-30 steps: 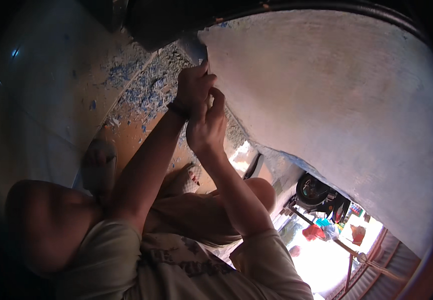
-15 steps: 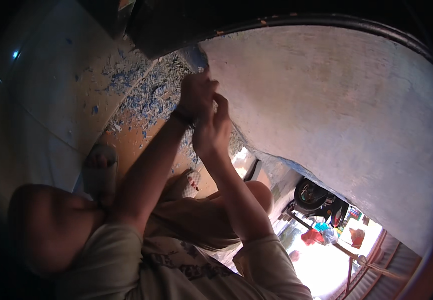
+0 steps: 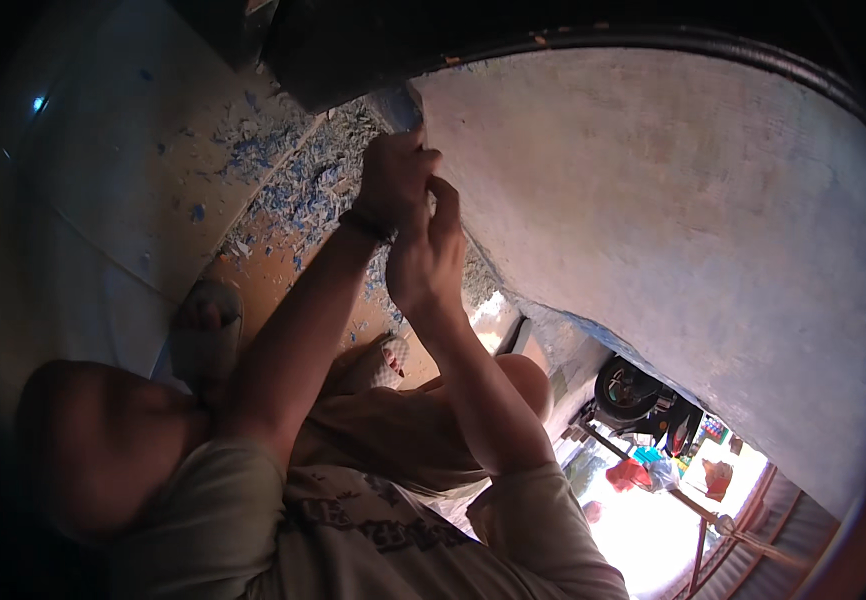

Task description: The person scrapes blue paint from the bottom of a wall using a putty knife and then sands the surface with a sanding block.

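Observation:
My left hand (image 3: 391, 185), with a dark band on its wrist, is closed close to the low edge of a pale wall (image 3: 643, 200). What it grips, if anything, is hidden by the fingers. Just below it and touching it is my right hand (image 3: 426, 262), its fingers bent up against the left one; whatever lies between them cannot be made out. Beside and beyond both hands, blue and grey paint flakes (image 3: 318, 185) lie thick along the foot of the wall. A strip of bluish surface (image 3: 398, 105) shows at the wall's edge above my left hand.
A dark piece of furniture (image 3: 333, 60) juts out at the top, next to the wall. My sandalled feet (image 3: 383, 362) rest on the tiled floor (image 3: 258, 250), where flakes are scattered. A parked motorbike (image 3: 643, 395) stands by the bright opening at lower right.
The view has shifted slightly, so the wall and floor sit a little differently. Both hands stay together at the wall's edge, with only a small movement.

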The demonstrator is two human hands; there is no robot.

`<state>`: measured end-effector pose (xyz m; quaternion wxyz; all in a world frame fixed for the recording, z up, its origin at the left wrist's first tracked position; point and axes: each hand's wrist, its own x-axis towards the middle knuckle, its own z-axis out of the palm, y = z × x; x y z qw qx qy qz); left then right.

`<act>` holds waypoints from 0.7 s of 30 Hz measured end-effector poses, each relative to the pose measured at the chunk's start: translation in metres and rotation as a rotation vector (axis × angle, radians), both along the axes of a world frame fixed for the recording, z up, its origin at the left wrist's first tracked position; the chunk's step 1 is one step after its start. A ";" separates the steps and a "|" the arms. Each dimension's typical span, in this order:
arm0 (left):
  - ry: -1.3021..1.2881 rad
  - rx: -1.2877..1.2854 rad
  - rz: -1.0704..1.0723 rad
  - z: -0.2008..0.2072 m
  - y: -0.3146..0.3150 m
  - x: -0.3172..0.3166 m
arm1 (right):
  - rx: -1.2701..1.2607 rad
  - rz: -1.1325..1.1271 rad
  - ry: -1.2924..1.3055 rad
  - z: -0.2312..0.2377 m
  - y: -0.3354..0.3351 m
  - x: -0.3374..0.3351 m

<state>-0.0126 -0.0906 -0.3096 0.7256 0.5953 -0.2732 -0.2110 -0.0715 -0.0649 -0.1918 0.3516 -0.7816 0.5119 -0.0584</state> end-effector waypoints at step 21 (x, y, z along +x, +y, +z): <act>-0.599 -0.049 0.073 -0.006 0.001 0.027 | 0.023 -0.045 0.075 0.012 0.010 0.026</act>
